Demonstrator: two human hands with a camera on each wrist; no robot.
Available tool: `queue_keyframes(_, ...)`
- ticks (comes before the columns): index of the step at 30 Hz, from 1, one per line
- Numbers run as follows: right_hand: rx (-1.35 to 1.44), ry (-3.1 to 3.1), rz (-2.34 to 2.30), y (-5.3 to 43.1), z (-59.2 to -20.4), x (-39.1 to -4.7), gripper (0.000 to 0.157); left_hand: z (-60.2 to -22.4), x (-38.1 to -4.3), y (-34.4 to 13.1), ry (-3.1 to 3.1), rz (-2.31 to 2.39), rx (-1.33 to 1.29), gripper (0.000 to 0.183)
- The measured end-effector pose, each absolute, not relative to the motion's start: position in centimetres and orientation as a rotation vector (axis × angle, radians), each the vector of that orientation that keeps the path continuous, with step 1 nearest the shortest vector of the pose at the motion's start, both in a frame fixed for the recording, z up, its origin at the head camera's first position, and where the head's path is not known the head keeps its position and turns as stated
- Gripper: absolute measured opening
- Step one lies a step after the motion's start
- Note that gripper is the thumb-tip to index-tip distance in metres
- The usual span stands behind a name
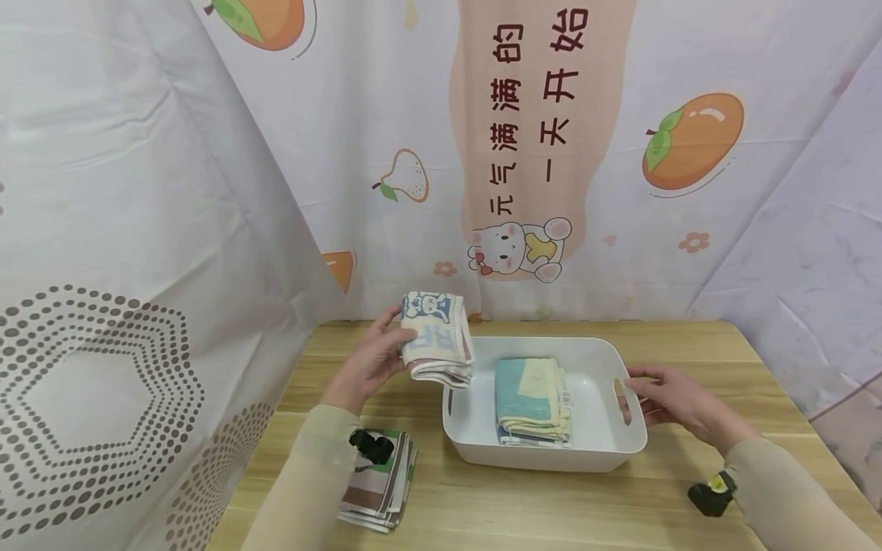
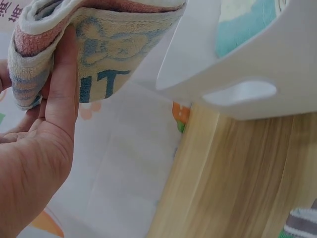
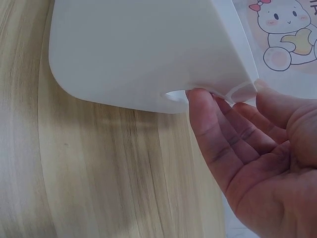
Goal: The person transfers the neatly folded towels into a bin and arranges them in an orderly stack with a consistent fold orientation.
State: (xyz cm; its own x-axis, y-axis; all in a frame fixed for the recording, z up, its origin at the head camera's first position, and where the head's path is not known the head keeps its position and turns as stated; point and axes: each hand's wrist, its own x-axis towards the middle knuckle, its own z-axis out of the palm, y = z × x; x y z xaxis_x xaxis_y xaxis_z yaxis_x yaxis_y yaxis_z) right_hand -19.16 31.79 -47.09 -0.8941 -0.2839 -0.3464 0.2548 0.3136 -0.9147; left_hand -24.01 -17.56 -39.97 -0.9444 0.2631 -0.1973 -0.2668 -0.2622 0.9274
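My left hand (image 1: 374,358) grips a folded towel (image 1: 434,337), cream with a blue bear pattern and pinkish layers, holding it up beside the left end of a white plastic basket (image 1: 530,458). In the left wrist view the thumb side and fingers (image 2: 64,84) clasp the towel's folds (image 2: 114,54). At the basket's right end, my right hand (image 1: 671,398) holds the rim by the handle hole, its fingertips in the opening in the right wrist view. Inside the basket lie folded towels (image 1: 530,394), the top one teal and pale yellow.
A stack of folded towels (image 1: 386,490), brown, white and green, lies on the wooden table (image 1: 524,513) under my left forearm. Behind the table hangs a white printed curtain (image 1: 386,252) with fruit and a cartoon rabbit. The table's back edge runs along it.
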Motion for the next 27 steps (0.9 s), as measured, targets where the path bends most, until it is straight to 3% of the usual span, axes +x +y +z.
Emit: queue_keyframes(27,-0.064,2.194,-1.581,31.9,-47.0,-19.1,0.060,-40.3,-23.8,-14.0,1.630,2.242,0.036,0.075)
